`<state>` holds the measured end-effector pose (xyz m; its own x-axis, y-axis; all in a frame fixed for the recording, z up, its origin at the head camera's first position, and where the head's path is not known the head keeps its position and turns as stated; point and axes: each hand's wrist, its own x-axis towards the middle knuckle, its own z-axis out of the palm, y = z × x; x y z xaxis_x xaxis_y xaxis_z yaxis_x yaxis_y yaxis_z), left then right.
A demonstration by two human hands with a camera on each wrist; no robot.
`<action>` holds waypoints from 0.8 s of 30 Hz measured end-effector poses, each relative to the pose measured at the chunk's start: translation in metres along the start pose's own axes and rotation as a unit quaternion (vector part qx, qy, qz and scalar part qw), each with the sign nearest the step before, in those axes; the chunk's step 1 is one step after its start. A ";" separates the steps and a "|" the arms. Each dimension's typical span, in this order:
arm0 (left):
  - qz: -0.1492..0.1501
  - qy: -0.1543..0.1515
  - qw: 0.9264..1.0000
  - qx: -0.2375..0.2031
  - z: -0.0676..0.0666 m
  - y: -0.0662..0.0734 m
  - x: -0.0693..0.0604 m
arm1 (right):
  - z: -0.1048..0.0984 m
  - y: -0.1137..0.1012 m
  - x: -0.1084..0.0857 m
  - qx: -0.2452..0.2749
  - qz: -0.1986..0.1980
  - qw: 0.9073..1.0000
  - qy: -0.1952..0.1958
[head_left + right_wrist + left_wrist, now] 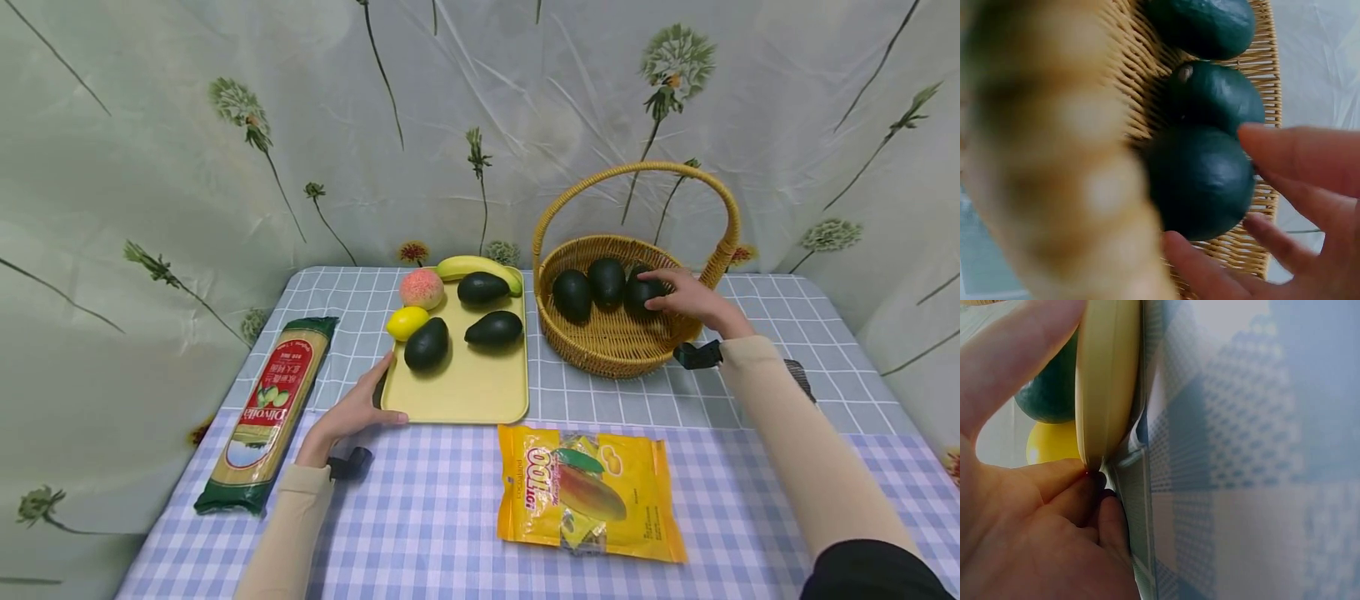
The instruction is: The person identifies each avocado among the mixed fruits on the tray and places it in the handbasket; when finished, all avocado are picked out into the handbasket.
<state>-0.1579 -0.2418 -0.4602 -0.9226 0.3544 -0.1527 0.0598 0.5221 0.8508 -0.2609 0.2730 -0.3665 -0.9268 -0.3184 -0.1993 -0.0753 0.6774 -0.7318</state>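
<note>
A yellow tray point(480, 392) carries a peach point(422, 288), a banana point(480, 268), a lemon point(407, 323) and three dark avocados, one of them at the left point(427, 344). My left hand point(354, 414) holds the tray's near left corner, thumb along the front rim and fingers at the left side. Inside the wicker basket point(607, 362) lie three more avocados. Fingers and thumb of my right hand point(686, 298) are round the rightmost avocado point(1200, 181), touching its sides; the middle avocado point(1219, 97) sits against it.
The basket's tall handle point(637, 167) arches over it, beside my right forearm. A yellow mango candy bag point(592, 496) lies at the front of the checked cloth. At the left is a pack of pasta point(270, 417). A floral curtain point(480, 125) hangs behind the table.
</note>
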 end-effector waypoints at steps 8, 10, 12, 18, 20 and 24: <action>-0.002 0.000 1.000 -0.001 0.000 0.001 -0.001 | -0.003 -0.006 -0.002 -0.007 0.002 1.000 -0.012; -0.002 0.000 1.000 0.000 0.000 0.002 -0.001 | -0.003 -0.009 -0.006 -0.008 -0.001 1.000 0.002; -0.002 0.001 1.000 -0.002 0.000 0.002 -0.001 | -0.001 -0.015 -0.010 -0.001 -0.010 1.000 0.018; 0.002 0.001 1.000 0.002 0.000 0.000 0.000 | 0.008 -0.037 -0.021 0.044 -0.072 0.996 0.022; 0.004 0.001 1.000 0.006 0.000 0.000 0.000 | 0.015 -0.044 -0.020 0.046 -0.100 0.994 0.014; 0.006 0.001 1.000 0.009 0.000 0.000 0.000 | 0.034 -0.058 -0.013 0.059 -0.155 0.986 -0.014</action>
<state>-0.1578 -0.2423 -0.4602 -0.9222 0.3597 -0.1417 0.0779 0.5320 0.8431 -0.2316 0.2149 -0.3436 -0.8559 -0.5163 0.0288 -0.3082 0.4645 -0.8302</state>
